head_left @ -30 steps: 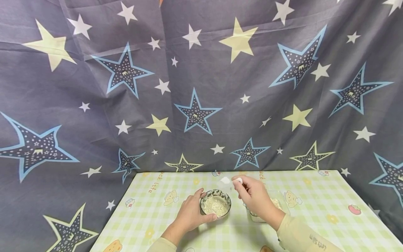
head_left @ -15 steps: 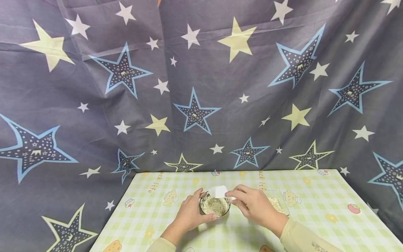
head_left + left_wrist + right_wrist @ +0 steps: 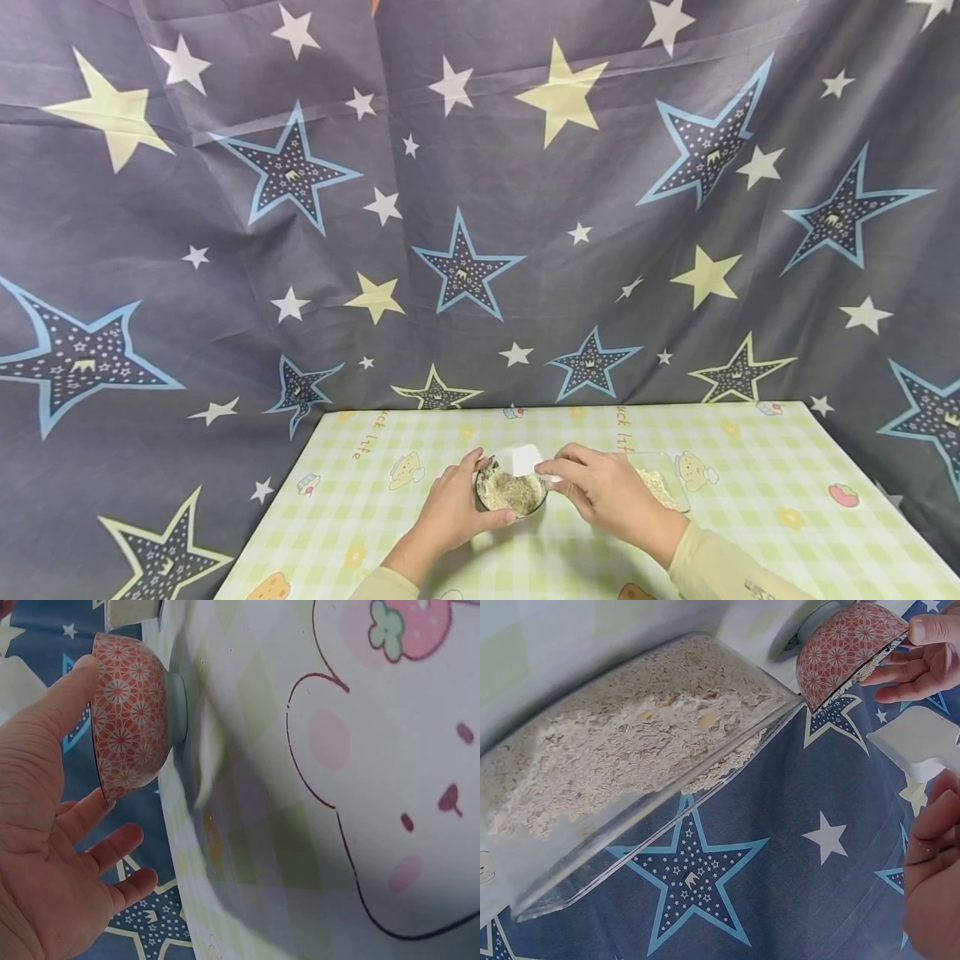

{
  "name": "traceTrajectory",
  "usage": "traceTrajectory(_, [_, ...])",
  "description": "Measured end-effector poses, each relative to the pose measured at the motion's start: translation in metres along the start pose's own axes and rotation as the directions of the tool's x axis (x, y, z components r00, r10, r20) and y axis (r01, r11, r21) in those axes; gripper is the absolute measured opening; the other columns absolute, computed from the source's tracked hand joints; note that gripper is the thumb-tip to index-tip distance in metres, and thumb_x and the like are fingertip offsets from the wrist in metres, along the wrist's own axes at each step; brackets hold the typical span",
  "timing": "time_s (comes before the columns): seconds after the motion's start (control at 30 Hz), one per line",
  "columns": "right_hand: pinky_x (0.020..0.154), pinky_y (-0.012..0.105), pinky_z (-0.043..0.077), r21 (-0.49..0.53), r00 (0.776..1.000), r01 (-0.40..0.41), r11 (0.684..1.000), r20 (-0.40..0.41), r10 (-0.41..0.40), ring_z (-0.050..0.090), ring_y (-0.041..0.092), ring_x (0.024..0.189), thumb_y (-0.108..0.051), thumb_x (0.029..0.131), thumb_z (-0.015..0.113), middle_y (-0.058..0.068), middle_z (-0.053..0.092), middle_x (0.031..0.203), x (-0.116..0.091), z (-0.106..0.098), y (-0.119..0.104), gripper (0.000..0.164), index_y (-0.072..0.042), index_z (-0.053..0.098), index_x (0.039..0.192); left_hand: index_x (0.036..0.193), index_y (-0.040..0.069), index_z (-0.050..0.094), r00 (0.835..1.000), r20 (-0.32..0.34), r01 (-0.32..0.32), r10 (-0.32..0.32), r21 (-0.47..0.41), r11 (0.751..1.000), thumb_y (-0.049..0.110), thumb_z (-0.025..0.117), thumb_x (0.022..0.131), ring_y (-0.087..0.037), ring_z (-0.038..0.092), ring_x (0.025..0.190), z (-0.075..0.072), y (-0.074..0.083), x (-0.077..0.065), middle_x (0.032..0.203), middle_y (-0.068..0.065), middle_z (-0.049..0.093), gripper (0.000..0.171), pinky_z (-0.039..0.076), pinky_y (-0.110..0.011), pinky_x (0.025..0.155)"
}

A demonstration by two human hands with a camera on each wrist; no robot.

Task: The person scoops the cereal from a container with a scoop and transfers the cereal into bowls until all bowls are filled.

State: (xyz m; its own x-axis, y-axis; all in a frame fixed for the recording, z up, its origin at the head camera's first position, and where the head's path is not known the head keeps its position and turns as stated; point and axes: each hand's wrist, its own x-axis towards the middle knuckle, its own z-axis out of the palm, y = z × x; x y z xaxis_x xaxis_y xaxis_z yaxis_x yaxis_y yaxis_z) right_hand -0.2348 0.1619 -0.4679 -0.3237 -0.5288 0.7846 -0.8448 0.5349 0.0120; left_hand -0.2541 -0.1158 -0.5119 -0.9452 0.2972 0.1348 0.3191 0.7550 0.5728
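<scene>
My left hand (image 3: 450, 508) grips a small bowl (image 3: 131, 712), thumb and fingertips on opposite sides of its rim. Outside, the bowl is red with white flowers and has a pale foot ring; oats lie inside it. In the left wrist view it stands on the tabletop. My right hand (image 3: 603, 492) pinches the short handle of a white scoop (image 3: 525, 459), held over the bowl's far right edge. From the right wrist camera, the scoop (image 3: 919, 741) looks tilted, and whether oats remain in it cannot be seen.
A clear rectangular container (image 3: 649, 817) of oats stands to the right of the bowl, partly behind my right hand in the head view. The table wears a green checked cloth (image 3: 360, 483) with cartoon prints. Behind its far edge hangs a dark star-patterned curtain (image 3: 510, 200).
My right hand has come left and down, bringing the scoop from beside the bowl to above it. A shadow now falls on the oats. My left hand keeps its grip on the bowl.
</scene>
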Motion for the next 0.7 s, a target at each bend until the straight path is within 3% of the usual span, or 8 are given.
traceTrajectory(0.43, [0.061,0.009,0.051,0.011,0.999,-0.04,0.999,0.016,0.04,0.063,-0.003,0.07,-0.014,0.087,0.084,-0.008,0.072,0.102,-0.0003,-0.0003,-0.0008,0.033,-0.022,0.078,0.118,0.162,0.0,0.039,1.0,-0.006,-0.004,0.004,-0.004,1.0,0.059,0.092,0.076,-0.042,0.059,0.134,0.0008,-0.0001,-0.0002,0.154,-0.009,0.063,0.117,0.047,-0.066,0.115])
traceTrajectory(0.57, [0.06,0.007,0.047,0.052,0.992,-0.121,0.991,0.027,0.12,0.054,-0.007,0.066,-0.013,0.092,0.081,-0.008,0.073,0.103,-0.001,-0.0027,-0.0028,0.027,-0.02,0.078,0.118,0.161,0.0,0.039,1.0,-0.01,-0.004,0.004,0.001,1.0,0.059,0.092,0.075,-0.041,0.06,0.134,0.0012,0.0,0.0003,0.153,-0.009,0.063,0.117,0.047,-0.065,0.115])
traceTrajectory(0.7, [0.06,0.006,0.044,0.1,0.971,-0.239,0.966,-0.003,0.241,0.048,-0.01,0.066,-0.01,0.097,0.076,-0.01,0.072,0.096,-0.0005,-0.0088,-0.0055,0.022,-0.017,0.078,0.118,0.161,0.001,0.04,1.0,-0.017,0.001,-0.001,0.002,1.0,0.06,0.093,0.074,-0.041,0.059,0.134,0.0016,-0.0002,0.0006,0.154,-0.008,0.063,0.117,0.047,-0.065,0.115])
